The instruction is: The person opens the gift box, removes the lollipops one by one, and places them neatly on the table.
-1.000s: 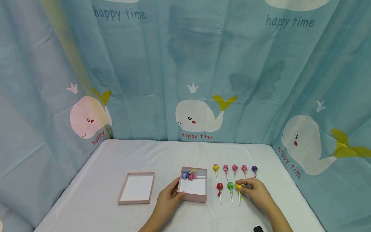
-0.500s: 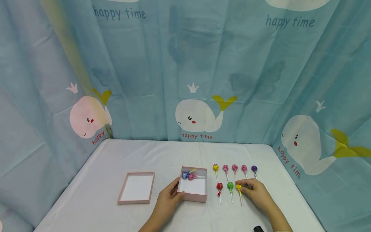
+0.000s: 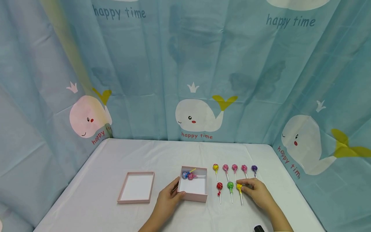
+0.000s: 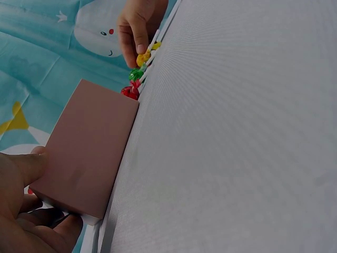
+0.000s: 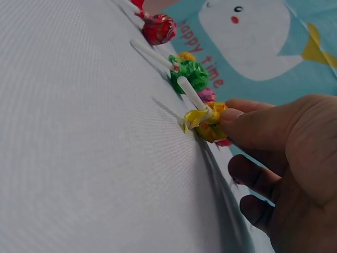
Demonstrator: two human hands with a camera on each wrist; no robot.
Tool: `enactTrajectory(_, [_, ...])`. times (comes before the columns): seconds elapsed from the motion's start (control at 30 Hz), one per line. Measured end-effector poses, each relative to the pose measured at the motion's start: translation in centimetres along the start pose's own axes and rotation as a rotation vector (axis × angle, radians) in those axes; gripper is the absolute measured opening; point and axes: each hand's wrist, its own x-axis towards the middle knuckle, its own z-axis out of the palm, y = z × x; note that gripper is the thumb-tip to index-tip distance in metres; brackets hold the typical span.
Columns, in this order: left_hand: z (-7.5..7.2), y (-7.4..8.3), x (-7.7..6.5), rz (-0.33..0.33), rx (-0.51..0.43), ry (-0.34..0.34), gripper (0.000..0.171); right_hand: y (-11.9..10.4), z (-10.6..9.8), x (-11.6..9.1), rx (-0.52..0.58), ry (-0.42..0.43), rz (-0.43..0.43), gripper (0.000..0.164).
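Observation:
My left hand (image 3: 168, 198) grips the left front corner of an open pink box (image 3: 195, 197), its thumb on the front wall. Inside the box lie a blue lollipop (image 3: 185, 175) and a pink lollipop (image 3: 190, 176). With thumb and forefinger my right hand (image 3: 256, 191) pinches the yellow lollipop (image 5: 211, 124) by its wrapped head. In the right wrist view its white stick points up off the cloth, casting a shadow. Left of it in the front row are a green lollipop (image 3: 230, 185) and a red lollipop (image 3: 219, 186).
Behind these, a back row holds a yellow-and-red lollipop (image 3: 215, 167), several pink lollipops (image 3: 234, 168) and a purple lollipop (image 3: 254, 169). The pink box lid (image 3: 137, 188) lies at the left on the white tablecloth (image 3: 145, 154). A black object (image 3: 258, 228) shows at the front edge.
The yellow lollipop has tilted slightly in my right hand, its stick end shifting a little to the right. My left hand and the box have stayed in place.

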Motion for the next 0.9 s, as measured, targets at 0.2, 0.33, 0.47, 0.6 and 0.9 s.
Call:
enactTrajectory(0.2, [0.02, 0.01, -0.07, -0.007, -0.004, 0.002, 0.070, -0.30, -0.07, -0.06, 0.011, -0.015, 0.019, 0.023])
enactTrajectory(0.33, [0.00, 0.13, -0.03, -0.019, -0.014, 0.002, 0.070, -0.37, -0.11, -0.13, 0.014, -0.020, 0.019, 0.022])
enactTrajectory(0.47, [-0.02, 0.27, 0.00, -0.019, -0.019, 0.005, 0.071, -0.36, -0.18, -0.25, 0.015, -0.021, 0.008, 0.022])
enactTrajectory(0.6, [-0.04, 0.36, -0.02, -0.017, -0.033, 0.005, 0.071, -0.32, -0.27, -0.32, 0.014, -0.018, 0.000, 0.022])
enactTrajectory(0.9, [-0.05, 0.22, -0.01, -0.014, -0.019, 0.000, 0.071, -0.20, -0.06, -0.17, 0.029, -0.029, 0.004, 0.023])
